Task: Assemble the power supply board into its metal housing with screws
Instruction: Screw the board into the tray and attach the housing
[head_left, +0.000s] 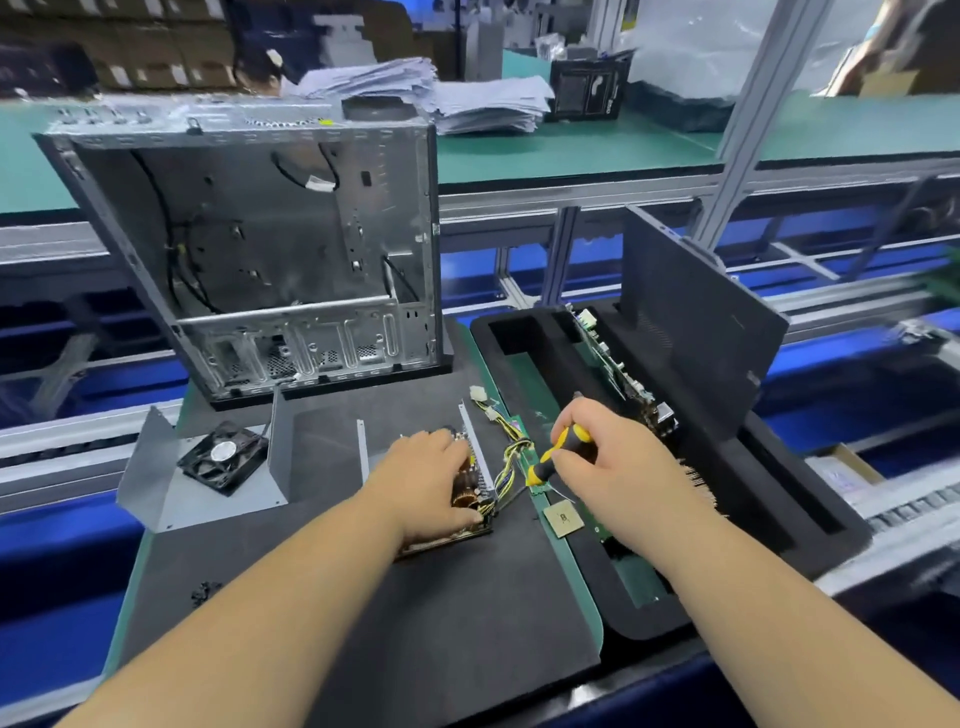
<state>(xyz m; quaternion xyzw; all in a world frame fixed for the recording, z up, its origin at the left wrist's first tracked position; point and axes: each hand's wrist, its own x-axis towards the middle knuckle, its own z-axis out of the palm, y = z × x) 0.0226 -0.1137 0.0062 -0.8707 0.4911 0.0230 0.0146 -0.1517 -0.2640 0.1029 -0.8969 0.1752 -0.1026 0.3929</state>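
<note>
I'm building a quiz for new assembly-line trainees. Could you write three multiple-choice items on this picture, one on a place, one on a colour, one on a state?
1. Where does the black fan lie?
A. on the bent metal sheet left of the board
B. inside the computer case
C. in the foam tray

2. What colours is the screwdriver handle?
A. red and white
B. yellow and black
C. all blue

3. What is the left hand doing?
A. hanging idle
B. lifting the fan
C. resting on the power supply board

Answers:
1 A, the fan sits on the grey metal sheet.
2 B, yellow and black show in the right hand.
3 C, its palm and fingers lie over the board.
</note>
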